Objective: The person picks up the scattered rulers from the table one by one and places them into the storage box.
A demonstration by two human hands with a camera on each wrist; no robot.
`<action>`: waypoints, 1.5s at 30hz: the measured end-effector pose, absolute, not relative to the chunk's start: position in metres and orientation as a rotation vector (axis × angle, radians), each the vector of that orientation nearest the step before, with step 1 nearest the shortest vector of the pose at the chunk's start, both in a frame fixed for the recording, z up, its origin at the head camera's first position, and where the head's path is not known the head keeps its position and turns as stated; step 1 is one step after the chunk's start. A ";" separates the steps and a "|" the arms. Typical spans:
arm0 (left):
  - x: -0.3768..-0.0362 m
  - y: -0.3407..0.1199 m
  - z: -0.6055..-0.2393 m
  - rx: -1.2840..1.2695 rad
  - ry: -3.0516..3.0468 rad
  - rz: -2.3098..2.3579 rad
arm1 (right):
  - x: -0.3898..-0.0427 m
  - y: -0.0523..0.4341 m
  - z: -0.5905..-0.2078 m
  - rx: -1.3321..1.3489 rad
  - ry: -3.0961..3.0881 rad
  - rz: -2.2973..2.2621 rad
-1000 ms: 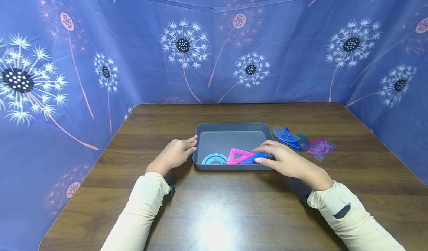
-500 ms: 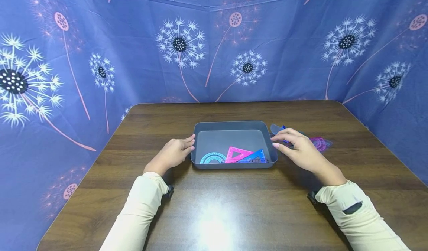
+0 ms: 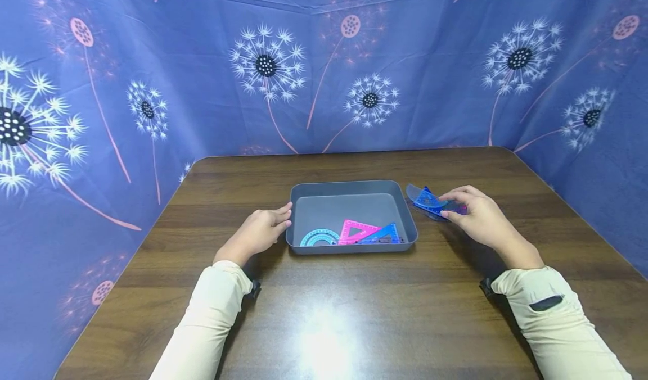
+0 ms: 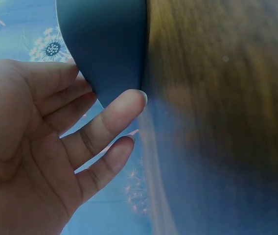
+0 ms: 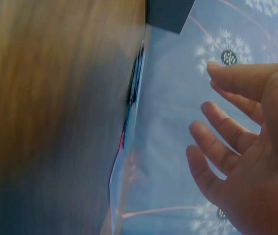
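Sleeves, cream, come in from the near side of the bench (image 3: 405,301): left sleeve (image 3: 197,324) and right sleeve (image 3: 559,318), with a white glare on the wood between them.

Left hand (image 3: 255,231): unclenched, fingers extended, tips against the tray's left outer wall; palm and lower fingers show clearly in its wrist view.

Just beyond, along the tray's near wall, three drawing pieces with printed scales. Turquoise protractor (image 3: 320,232), half-round, with a curved cutout. Pink set square (image 3: 367,231), bright, triangular opening in the middle. Blue set square (image 3: 391,231), strong blue, overlapping the pink one's right-hand part.

Grey tray (image 3: 349,208) carrying them: dark, matt, shallow, rounded corners. Placed beyond mid-bench, roughly halfway between left and right edges, long walls about parallel to the far edge.

Right hand (image 3: 483,220): released, fingers loosely bent, thumb apart; in its wrist view it hangs clear of the loose pieces.

Loose blue pieces (image 3: 427,201) lie overlapped, partly see-through, just beside the tray toward the bench's right edge. One has a paler, rounded outline; a magenta bit peeps out by the fingers, mostly hidden.

Past the far edge, blue cloth (image 3: 435,71) with white and pink dandelions.
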State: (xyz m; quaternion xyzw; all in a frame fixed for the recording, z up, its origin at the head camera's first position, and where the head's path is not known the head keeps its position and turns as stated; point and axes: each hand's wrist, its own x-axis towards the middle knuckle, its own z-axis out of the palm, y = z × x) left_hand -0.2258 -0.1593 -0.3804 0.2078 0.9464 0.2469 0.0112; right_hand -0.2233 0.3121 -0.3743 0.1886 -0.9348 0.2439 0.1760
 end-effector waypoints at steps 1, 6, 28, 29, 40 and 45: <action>-0.226 -0.159 -0.380 0.653 2.958 0.763 | -0.224 0.315 -0.375 0.521 -2.654 0.684; -0.226 -0.159 -0.380 0.673 2.974 0.742 | -0.227 0.330 -0.377 0.467 -2.725 0.649; -0.224 -0.159 -0.380 0.638 2.955 0.804 | -0.233 0.372 -0.383 0.345 -3.112 0.501; -0.224 -0.159 -0.380 0.635 2.951 0.806 | -0.233 0.373 -0.384 0.339 -3.117 0.492; -0.224 -0.159 -0.380 0.612 2.935 0.799 | -0.231 0.374 -0.382 0.326 -3.146 0.542; -0.224 -0.159 -0.379 0.612 2.928 0.800 | -0.230 0.374 -0.381 0.321 -3.166 0.521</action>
